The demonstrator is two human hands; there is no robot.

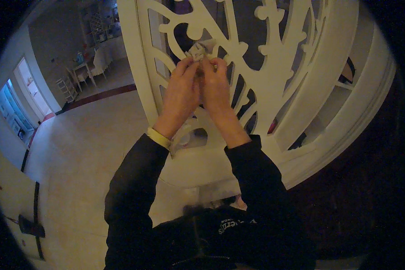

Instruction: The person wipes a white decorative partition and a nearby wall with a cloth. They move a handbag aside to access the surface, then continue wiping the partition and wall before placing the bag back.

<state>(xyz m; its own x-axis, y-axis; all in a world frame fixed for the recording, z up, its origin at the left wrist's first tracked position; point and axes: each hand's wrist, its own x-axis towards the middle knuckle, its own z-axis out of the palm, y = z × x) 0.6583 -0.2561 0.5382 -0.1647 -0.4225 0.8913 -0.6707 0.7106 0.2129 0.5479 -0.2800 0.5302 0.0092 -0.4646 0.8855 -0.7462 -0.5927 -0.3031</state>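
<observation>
Both of my hands are raised side by side before a white openwork partition panel cut with curling branch shapes. A small crumpled whitish piece, cloth or paper, shows just past my fingertips. My left hand, with a yellow band at its wrist, pinches this piece from the left. From the right, my right hand grips it too, with its fingers bent. My thumbs are close together, and the underside of the piece is hidden by my hands. Dark sleeves cover both forearms.
Below the panel juts a pale rounded ledge. White shelving with a few items curves along the right. Across the tiled floor stand a cloth-covered chair, a small table and a white rack. A lit doorway opens at left.
</observation>
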